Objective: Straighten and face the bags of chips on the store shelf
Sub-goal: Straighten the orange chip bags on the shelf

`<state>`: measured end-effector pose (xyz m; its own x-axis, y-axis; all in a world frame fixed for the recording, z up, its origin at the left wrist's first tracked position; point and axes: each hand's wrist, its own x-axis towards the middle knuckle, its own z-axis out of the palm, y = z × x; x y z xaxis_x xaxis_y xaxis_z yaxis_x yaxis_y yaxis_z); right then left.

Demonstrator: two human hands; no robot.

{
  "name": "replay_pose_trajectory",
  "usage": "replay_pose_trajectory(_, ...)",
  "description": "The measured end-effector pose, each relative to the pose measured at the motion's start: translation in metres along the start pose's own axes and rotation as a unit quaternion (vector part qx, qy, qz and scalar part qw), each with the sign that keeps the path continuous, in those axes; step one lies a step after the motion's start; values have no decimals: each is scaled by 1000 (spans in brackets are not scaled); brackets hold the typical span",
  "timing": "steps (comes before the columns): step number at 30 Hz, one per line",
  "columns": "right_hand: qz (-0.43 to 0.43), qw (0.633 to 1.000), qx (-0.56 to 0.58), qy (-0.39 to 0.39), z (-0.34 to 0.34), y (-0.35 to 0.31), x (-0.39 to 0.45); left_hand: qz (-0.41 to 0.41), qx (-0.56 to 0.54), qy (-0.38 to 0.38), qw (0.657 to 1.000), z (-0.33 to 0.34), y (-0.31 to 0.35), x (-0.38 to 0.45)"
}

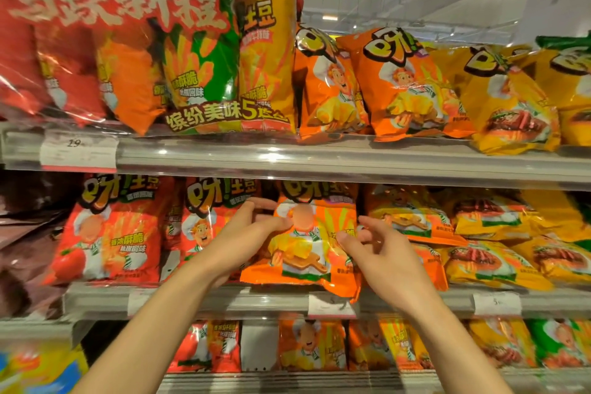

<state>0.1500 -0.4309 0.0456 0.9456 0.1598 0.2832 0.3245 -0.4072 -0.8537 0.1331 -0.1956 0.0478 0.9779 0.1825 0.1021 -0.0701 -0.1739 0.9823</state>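
An orange chip bag with a cartoon chef stands upright at the middle of the middle shelf, its bottom corner hanging over the shelf lip. My left hand grips the bag's left edge, thumb on the front and fingers behind. My right hand is at the bag's right edge, thumb touching the front and fingers loosely bent beside it. Two red bags stand upright to the left. To the right, orange and yellow bags lie tilted and slumped over one another.
The top shelf holds a large red multipack and leaning orange and yellow bags. The bottom shelf carries smaller bags in a row. Price tags hang on the shelf rails. Dark brown bags are at far left.
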Motion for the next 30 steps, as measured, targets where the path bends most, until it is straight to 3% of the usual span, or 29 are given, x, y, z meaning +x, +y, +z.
replay_pose_trajectory(4,-41,998,38,-10,12,5,-21,22,29,31,999,-3,2,-20)
replay_pose_trajectory(13,-108,991,-25,-77,49,-13,-26,94,-13,125,988,-48,-28,-59)
replay_pose_trajectory(15,-125,987,-58,-87,59,-22,-20,98,-12,155,983,-63,-35,-62)
replay_pose_trajectory(18,-141,971,-189,-37,64,-26,1,101,5,177,979,-78,-41,-65)
replay_pose_trajectory(22,-30,933,-354,-54,62,-22,37,97,13,186,978,-88,-43,-69)
replay_pose_trajectory(25,41,918,-380,-101,64,-16,54,100,16,197,975,-95,-42,-70)
replay_pose_trajectory(30,81,907,-396,-121,68,-14,64,105,24,205,973,-102,-43,-71)
